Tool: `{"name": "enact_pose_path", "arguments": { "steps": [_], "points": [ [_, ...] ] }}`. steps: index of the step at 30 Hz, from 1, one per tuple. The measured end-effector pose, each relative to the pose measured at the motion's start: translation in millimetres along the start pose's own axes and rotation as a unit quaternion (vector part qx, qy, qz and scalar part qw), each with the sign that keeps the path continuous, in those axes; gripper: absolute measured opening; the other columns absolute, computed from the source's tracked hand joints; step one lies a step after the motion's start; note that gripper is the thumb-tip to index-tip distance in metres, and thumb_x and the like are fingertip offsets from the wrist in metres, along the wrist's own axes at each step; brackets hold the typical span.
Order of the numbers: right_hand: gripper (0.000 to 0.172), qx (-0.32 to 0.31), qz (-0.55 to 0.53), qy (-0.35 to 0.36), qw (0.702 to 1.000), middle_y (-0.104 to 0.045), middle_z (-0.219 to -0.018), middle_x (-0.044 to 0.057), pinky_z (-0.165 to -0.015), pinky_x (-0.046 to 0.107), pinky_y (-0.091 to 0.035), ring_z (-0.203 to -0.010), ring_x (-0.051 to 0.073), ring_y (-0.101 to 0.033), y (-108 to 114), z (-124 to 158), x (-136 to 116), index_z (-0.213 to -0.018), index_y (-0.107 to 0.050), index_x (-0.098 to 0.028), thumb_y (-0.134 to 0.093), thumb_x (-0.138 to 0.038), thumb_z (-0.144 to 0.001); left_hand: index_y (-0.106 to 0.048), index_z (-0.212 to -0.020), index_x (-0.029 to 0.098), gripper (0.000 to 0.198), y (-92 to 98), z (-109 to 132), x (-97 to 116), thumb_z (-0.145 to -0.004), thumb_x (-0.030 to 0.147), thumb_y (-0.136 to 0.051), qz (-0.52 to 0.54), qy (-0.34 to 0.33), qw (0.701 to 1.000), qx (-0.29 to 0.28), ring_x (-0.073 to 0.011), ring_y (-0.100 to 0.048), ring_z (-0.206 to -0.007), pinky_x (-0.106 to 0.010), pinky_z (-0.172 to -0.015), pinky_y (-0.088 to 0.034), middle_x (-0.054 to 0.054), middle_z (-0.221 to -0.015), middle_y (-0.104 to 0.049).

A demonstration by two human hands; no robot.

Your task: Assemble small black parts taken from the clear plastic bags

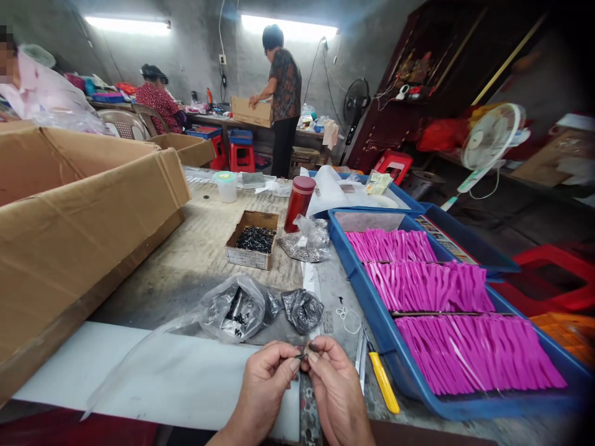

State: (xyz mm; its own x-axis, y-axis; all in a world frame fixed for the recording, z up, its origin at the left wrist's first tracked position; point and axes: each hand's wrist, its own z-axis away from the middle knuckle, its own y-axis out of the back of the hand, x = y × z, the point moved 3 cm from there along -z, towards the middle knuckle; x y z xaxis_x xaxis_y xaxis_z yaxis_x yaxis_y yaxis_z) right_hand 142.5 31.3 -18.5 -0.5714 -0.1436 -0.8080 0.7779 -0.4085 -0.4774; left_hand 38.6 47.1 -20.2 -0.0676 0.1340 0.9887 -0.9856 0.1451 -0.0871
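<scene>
Near the bottom centre, my left hand (267, 387) and my right hand (335, 384) meet at the fingertips. Each pinches a small dark part, too small to make out, between thumb and forefinger. Just beyond them lie a clear bag (239, 310) with black pieces inside and a bundled dark plastic bag (303, 311). A small carton (248, 258) of black pins stands farther back. A yellow-handled screwdriver (383, 383) rests to the right of my right hand, beside a blue tray (369, 316) filled with rows of magenta pieces (478, 353).
A large cardboard box (93, 229) takes up the left side. Behind the small carton stand a red tumbler (300, 201), a bag of metal bits (307, 240) and a lidded tub (226, 188). Three people are in the background. A fan (491, 136) is at right.
</scene>
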Motion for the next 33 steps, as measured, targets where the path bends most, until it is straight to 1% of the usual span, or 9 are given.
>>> {"name": "enact_pose_path", "arguments": {
  "steps": [6,14,21,28,33],
  "points": [
    [0.011,0.002,-0.004,-0.004,1.000,-0.053,-0.055,-0.004,-0.053,0.021,-0.037,-0.054,0.010,-0.045,-2.0,2.1,-3.3,-0.061,-0.056,-0.018,-0.065,-0.021,-0.055,-0.064,-0.059,0.015,0.009,-0.9,0.2,0.7,-0.065,0.018,-0.059,-0.009,-0.015,1.000,0.003,-0.0094,-0.044,-0.048,-0.018,-0.048,-0.038,0.001,-0.055,-0.052],
    [0.012,0.025,0.007,0.023,0.999,-0.052,-0.055,-0.005,-0.053,0.021,-0.037,-0.054,0.010,-0.045,2.2,0.7,4.0,-0.061,-0.056,-0.019,-0.066,-0.020,-0.054,-0.065,-0.058,0.016,0.008,-0.7,-0.1,-0.2,-0.065,0.018,-0.060,-0.021,-0.027,0.999,0.016,-0.0108,-0.048,-0.051,-0.019,-0.049,-0.039,0.000,-0.057,-0.055],
    [0.011,0.006,-0.037,-0.015,0.999,-0.053,-0.055,-0.004,-0.054,0.022,-0.039,-0.054,0.010,-0.047,-2.1,2.0,1.0,-0.061,-0.056,-0.019,-0.065,-0.020,-0.056,-0.065,-0.059,0.016,0.009,-1.5,1.9,3.3,-0.066,0.018,-0.059,-0.032,-0.040,0.999,0.014,-0.0128,-0.051,-0.055,-0.020,-0.052,-0.041,-0.002,-0.059,-0.058],
    [0.012,0.026,0.002,0.022,0.999,-0.053,-0.056,-0.004,-0.055,0.022,-0.039,-0.055,0.010,-0.047,1.8,1.1,3.3,-0.060,-0.056,-0.018,-0.066,-0.020,-0.055,-0.065,-0.062,0.017,0.008,-0.4,2.1,0.7,-0.067,0.019,-0.059,-0.043,-0.050,0.998,0.016,-0.0132,-0.052,-0.056,-0.020,-0.053,-0.041,-0.002,-0.061,-0.059],
    [0.011,0.012,-0.037,-0.016,0.999,-0.053,-0.056,-0.003,-0.054,0.022,-0.040,-0.054,0.011,-0.047,-2.0,3.0,1.2,-0.060,-0.056,-0.018,-0.066,-0.020,-0.055,-0.064,-0.060,0.016,0.009,-1.2,3.4,2.0,-0.068,0.018,-0.058,-0.056,-0.061,0.996,0.013,-0.0136,-0.052,-0.058,-0.020,-0.055,-0.041,-0.002,-0.060,-0.058]
  ]
}}
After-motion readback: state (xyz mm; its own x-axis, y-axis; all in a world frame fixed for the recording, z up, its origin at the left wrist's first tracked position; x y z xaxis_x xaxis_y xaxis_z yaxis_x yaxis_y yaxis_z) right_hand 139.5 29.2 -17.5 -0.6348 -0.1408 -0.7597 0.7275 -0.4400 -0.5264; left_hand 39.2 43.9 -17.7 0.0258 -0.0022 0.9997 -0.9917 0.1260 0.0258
